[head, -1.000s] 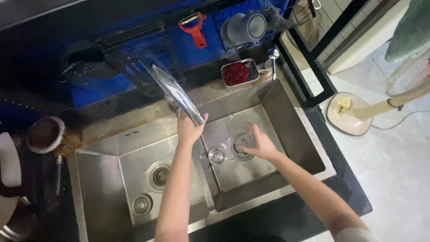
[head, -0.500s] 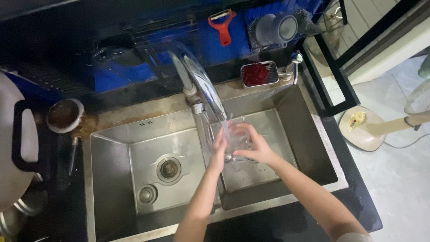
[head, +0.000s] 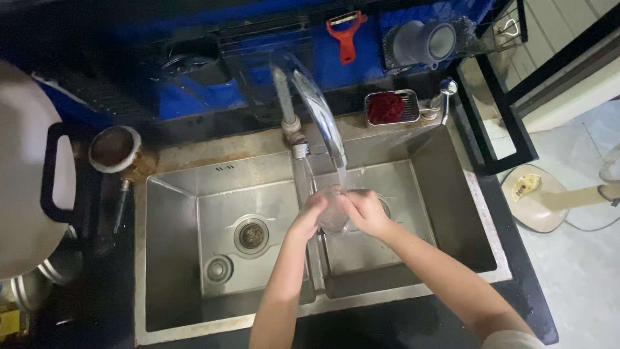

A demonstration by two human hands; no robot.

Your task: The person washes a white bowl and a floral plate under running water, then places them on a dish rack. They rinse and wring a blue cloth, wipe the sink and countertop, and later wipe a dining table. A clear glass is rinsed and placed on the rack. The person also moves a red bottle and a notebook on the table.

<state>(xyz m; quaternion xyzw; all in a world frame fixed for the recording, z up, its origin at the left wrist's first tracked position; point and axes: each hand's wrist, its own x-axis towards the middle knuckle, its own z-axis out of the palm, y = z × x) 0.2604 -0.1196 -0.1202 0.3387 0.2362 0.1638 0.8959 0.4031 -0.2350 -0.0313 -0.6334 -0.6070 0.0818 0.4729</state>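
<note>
A clear glass (head: 334,213) is held under the running water of a curved metal faucet (head: 320,113), over the right basin of a steel double sink (head: 194,194). My left hand (head: 309,216) grips the glass from the left side. My right hand (head: 363,210) wraps it from the right. Both hands meet around it just above the divider between the basins. Water streams from the spout onto the glass.
The left basin has a round drain (head: 251,235). Behind the sink sit a small tray with a red scrubber (head: 390,107), a red peeler (head: 345,33), a grey cup holder (head: 421,40) and a brown-stained mug (head: 115,148). A white pot lid (head: 29,187) lies at left.
My left hand came down from the faucet to join the right hand on the glass. Water now runs onto the glass.
</note>
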